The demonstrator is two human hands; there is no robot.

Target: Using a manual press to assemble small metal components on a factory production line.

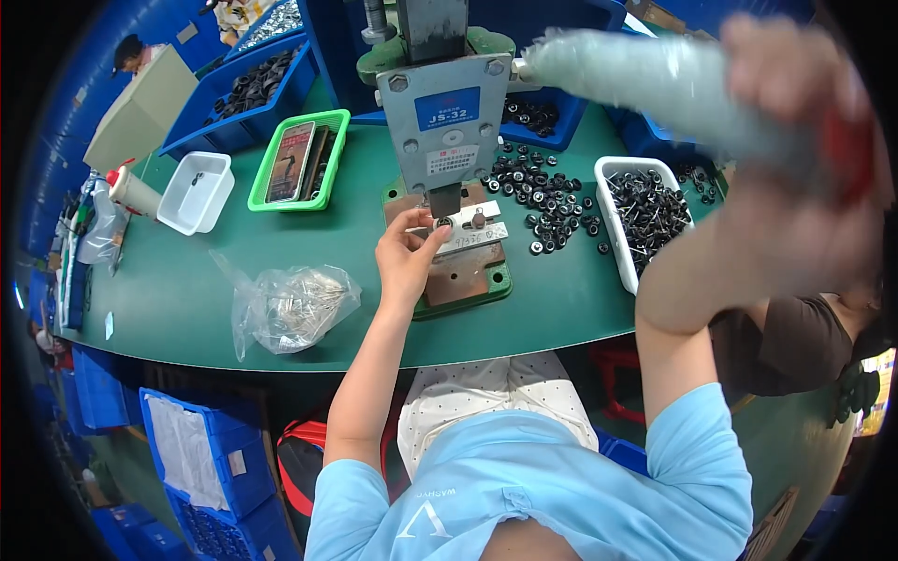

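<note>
Nearest the camera, the right hand (pixel 791 79) is a raised blur at the end of the plastic-wrapped lever (pixel 636 77); its fingers seem bent round it, but how tightly I cannot tell. By the table's near edge lies a clear bag (pixel 297 309) of thin metal pieces. A little beyond, the left hand (pixel 402 258) has its thumb and forefinger drawn nearly together about 1 small round part (pixel 443 223), the other fingers loosely curled. That part sits on the metal fixture (pixel 468 229), just below the ram (pixel 445 200) of the press (pixel 440 112). It should prove light, stiff and rather slick, hard to damage by hand but easy to tip or roll. The best hold is probably a 2-finger pinch low on its outer rim, from the near left, keeping fingertips clear of the ram. Farther out, similar loose black parts (pixel 552 201) lie scattered beside a white tray (pixel 613 245) of black-headed, thin-stemmed pieces.
</note>
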